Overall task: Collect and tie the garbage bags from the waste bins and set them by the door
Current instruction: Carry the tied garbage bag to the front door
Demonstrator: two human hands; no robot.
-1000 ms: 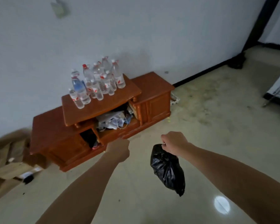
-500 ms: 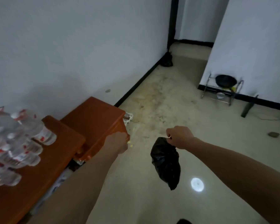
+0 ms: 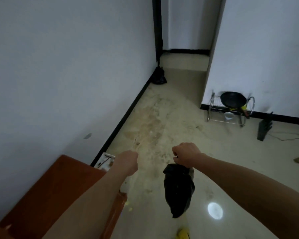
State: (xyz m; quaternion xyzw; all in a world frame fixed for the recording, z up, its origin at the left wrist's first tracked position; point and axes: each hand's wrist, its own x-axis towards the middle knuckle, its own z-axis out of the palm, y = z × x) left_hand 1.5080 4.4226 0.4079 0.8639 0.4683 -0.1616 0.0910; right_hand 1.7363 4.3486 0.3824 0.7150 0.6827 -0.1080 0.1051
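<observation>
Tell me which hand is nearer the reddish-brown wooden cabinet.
Left. The left hand hangs just past the far corner of the reddish-brown wooden cabinet; the right hand is farther right, gripping the black plastic garbage bag.

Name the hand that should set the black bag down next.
Right. The right hand grips the black bag by its neck, which hangs clear of the floor; the left hand is curled and holds nothing.

Plastic bag point(image 3: 178, 188) — glossy floor point(image 3: 231, 149) (wooden cabinet point(image 3: 47, 190))
</observation>
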